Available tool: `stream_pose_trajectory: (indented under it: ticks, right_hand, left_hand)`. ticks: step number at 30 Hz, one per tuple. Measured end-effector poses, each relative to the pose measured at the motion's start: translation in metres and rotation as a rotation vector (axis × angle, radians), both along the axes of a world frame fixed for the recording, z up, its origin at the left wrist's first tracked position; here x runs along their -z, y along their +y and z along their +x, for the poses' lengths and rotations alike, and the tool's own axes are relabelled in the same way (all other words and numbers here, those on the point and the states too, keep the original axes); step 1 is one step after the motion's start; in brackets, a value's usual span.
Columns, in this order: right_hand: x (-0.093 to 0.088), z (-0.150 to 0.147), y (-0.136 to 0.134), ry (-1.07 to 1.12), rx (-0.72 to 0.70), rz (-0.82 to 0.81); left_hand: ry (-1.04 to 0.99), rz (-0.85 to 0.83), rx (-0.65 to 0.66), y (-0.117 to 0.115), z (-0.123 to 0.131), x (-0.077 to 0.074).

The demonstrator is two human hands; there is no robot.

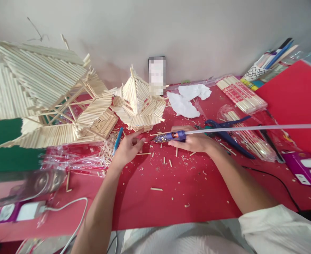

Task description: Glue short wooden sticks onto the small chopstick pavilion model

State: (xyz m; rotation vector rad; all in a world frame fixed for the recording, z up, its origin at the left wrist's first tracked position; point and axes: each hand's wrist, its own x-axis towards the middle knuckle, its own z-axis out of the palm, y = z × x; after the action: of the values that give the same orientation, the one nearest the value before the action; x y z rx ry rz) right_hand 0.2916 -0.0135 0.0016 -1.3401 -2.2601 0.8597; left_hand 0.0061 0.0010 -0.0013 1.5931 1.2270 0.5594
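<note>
My right hand [195,140] is closed round a purple glue gun [171,136], its tip pointing left and a long clear glue stick [250,128] running out to the right. My left hand [129,147] rests on the red table [187,190] with fingers curled and thumb out toward the gun's tip; a thin wooden stick [144,153] lies at its fingertips. I cannot make out whether it grips the stick. Just beyond both hands stands a small model [139,102] built of wooden sticks.
A large stick-built structure [44,95] fills the left. A blue pen [117,140], white tissue [187,100], blue cutters [228,135], packs of chopsticks [241,94] and a purple device [305,169] lie around. Stick offcuts litter the table. A charger and cable [25,211] sit front left.
</note>
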Motion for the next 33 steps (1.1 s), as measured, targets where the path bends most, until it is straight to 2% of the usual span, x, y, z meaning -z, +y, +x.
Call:
stream_pose_trajectory:
  ticks: [4, 9, 16, 18, 22, 25, 33]
  right_hand:
    - [0.008, 0.011, 0.0, -0.026, 0.025, -0.022]
    - [0.012, 0.017, 0.002, -0.001, -0.035, -0.036]
    - [0.005, 0.02, 0.002, 0.027, -0.078, -0.084]
    - [0.005, 0.025, 0.002, 0.022, -0.078, -0.124]
    - [0.008, 0.033, 0.003, 0.004, -0.075, -0.191]
    - [0.009, 0.035, 0.004, 0.016, -0.082, -0.192]
    - [0.005, 0.034, 0.004, 0.011, -0.078, -0.188]
  left_hand:
    - [-0.103, -0.051, -0.031, 0.0, 0.003, -0.001]
    - [-0.133, -0.066, -0.01, 0.0, 0.003, -0.002]
    - [0.062, -0.013, 0.246, -0.001, -0.013, -0.017]
    - [0.16, 0.017, 0.247, -0.001, -0.017, -0.022]
    - [0.341, 0.083, 0.158, -0.001, -0.023, -0.025]
    - [0.464, 0.099, 0.163, 0.0, -0.026, -0.024]
    - [0.374, 0.264, 0.244, -0.003, -0.034, -0.027]
